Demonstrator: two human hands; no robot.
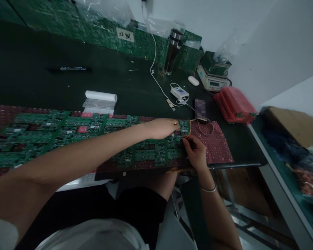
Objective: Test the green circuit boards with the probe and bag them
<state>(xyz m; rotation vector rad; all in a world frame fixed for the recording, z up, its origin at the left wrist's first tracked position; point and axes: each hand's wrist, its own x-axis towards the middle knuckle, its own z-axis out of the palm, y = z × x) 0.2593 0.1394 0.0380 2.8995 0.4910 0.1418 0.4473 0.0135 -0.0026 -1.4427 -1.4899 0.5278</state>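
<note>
Panels of joined green circuit boards point(146, 155) lie in a long row on red bubble wrap along the front of the table. Across the panels reaches my left hand point(163, 128), a ring on one finger, its fingers held together and curled down onto a small circuit board point(184, 127) at the right end. Just below it, my right hand point(197, 150) is closed in a pinch at that end's edge. A small dark connector shows at its fingertips. Thin yellow and dark wires point(190, 128) loop from there toward a small white-and-grey box point(179, 93).
A white roll point(101, 96) lies behind the panels. Further back stand a dark bottle point(172, 52), a white scale point(211, 80) and a white mouse-like object point(193, 81). Stacked red bubble-wrap packs point(234, 104) sit at the right. A blurred-out device point(200, 108) lies beside the wires.
</note>
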